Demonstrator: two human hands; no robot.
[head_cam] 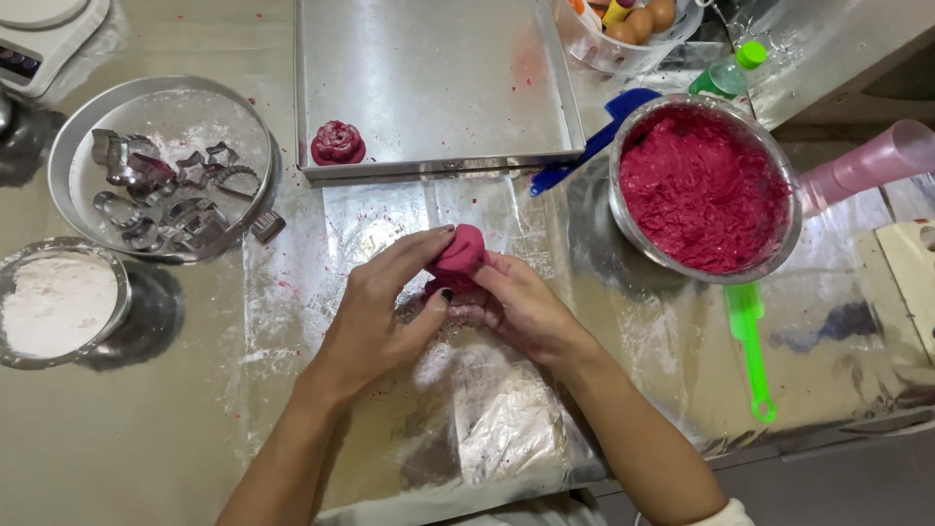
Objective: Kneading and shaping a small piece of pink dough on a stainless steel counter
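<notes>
Left hand (375, 312) and right hand (516, 307) meet over the foil-covered, flour-dusted bench (506, 429), both closed around a lump of magenta dough (456, 255) pinched between their fingertips. Beyond the hands lies a rectangular steel baking tray (438, 88) bearing one moulded magenta dough flower (338, 144). Right of the hands stands a steel bowl of magenta dough (703, 190); left, a round tin of metal cutters (161, 170).

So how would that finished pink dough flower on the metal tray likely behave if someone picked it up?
The dough flower probably deforms easily: the same pink dough looks soft between the left hand and right hand. It may be slightly sticky, given the crumbs and flour on the plastic sheet. Squat on the tray, it seems unlikely to roll.
</notes>
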